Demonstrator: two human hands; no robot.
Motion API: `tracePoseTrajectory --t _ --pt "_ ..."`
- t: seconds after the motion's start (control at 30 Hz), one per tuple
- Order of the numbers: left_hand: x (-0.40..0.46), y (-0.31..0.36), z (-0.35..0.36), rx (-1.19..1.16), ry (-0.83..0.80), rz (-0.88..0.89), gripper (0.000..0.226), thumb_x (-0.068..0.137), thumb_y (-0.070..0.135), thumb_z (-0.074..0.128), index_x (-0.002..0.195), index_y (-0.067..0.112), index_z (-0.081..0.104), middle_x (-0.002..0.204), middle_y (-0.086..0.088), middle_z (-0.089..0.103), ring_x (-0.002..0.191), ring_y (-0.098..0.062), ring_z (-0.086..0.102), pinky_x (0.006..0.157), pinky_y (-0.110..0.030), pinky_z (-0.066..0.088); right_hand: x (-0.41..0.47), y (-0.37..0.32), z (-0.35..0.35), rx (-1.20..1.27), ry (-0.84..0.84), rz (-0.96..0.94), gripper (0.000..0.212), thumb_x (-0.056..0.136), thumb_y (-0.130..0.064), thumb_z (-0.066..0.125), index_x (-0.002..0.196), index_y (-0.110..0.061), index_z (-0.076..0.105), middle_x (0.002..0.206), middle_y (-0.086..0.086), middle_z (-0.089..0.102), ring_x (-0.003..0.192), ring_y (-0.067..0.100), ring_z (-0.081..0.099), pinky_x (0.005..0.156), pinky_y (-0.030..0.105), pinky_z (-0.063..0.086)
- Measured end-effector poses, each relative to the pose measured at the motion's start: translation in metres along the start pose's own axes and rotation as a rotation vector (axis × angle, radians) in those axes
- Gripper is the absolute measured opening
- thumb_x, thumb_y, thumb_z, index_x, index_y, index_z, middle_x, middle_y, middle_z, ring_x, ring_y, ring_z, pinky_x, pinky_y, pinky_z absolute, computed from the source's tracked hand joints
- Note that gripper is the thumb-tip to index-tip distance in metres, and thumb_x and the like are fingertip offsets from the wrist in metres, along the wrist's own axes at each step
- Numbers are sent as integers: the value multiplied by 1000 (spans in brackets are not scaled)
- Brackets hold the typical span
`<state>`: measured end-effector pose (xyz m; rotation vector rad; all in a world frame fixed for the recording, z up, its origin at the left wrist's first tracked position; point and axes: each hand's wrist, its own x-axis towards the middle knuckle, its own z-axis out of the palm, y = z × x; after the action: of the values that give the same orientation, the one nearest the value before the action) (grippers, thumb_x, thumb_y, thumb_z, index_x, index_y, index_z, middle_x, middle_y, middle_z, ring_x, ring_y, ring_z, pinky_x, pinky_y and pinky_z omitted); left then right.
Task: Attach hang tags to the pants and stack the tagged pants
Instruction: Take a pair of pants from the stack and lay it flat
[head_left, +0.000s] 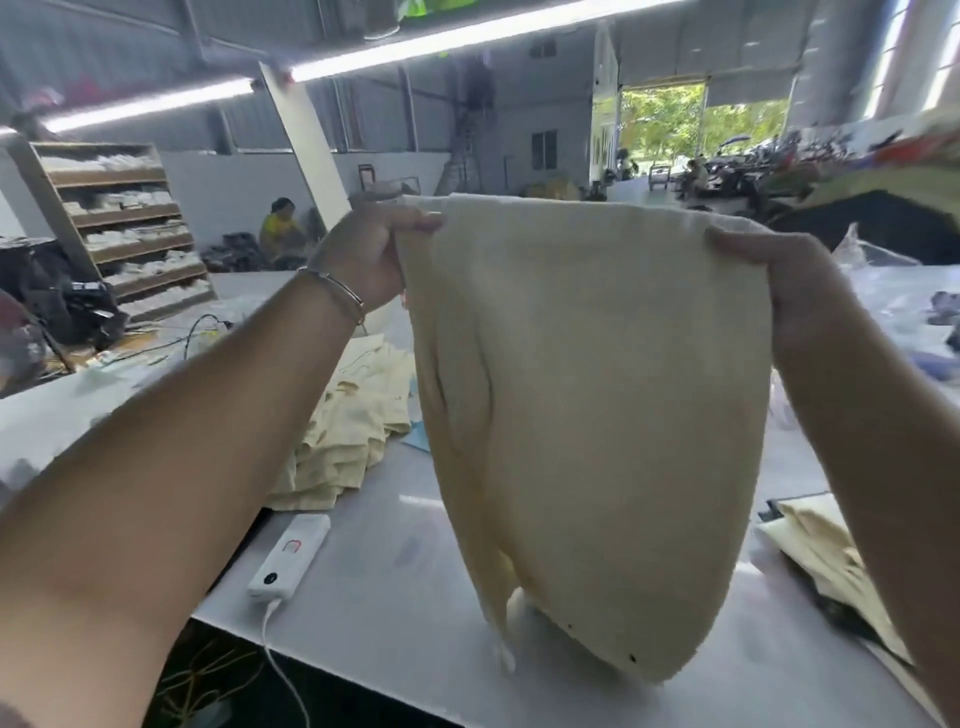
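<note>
Both hands are up, holding cream pants (587, 415) by the top edge above the table (395, 561). The left hand (366, 254) pinches one corner, the right hand (779, 280) grips the other. The cloth hangs down, its lower end touching the tabletop. A pile (348, 426) of the same pants lies left, a white power bank (291, 553) near the edge.

Matt cream woven-looking cloth pants (587, 415), smooth glossy white table (405, 561), glossy white plastic power bank (290, 555).
</note>
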<state>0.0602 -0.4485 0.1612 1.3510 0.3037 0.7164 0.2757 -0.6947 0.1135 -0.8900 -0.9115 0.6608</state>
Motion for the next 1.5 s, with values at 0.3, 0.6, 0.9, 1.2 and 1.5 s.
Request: tracePoseTrajectory --t 0.3,0.6,0.9,1.2,1.5 --pt "-21 26 19 1259 236 332 79 69 54 68 141 33 45 137 -11 44 128 -29 43 104 -43 42 -17 -36 18 -197 50 39 41 75 -13 63 115 -6 64 95 8 73 85 24 72 69 39 58" --pt "-38 -1 104 1213 -532 134 30 67 49 80 79 22 75 78 9 74 72 -8 69 61 -16 52 -39 -65 5 -293 25 79 33 72 -12 67 104 -3 70 90 10 74 79 23 73 67 35 58" --pt "-33 -49 196 617 -524 -200 22 94 21 60 79 11 74 74 -5 72 62 -16 69 64 -26 59 -83 -47 -55 -1224 826 -155 24 82 -39 69 92 -17 65 88 0 66 83 21 61 71 33 46" --pt "-3 -47 167 -158 -374 10 26 89 19 62 85 -2 75 88 -12 73 82 -23 71 76 -32 58 -124 36 -66 -1188 681 -256 25 97 -31 54 115 -22 68 125 -4 63 119 18 53 99 34 40" --pt "18 -216 -90 396 136 -543 20 88 17 66 104 4 71 87 -9 75 71 -20 72 60 -24 56 -108 218 -61 -1553 334 248 43 96 -47 49 135 -31 52 149 -7 43 137 16 36 108 36 29"
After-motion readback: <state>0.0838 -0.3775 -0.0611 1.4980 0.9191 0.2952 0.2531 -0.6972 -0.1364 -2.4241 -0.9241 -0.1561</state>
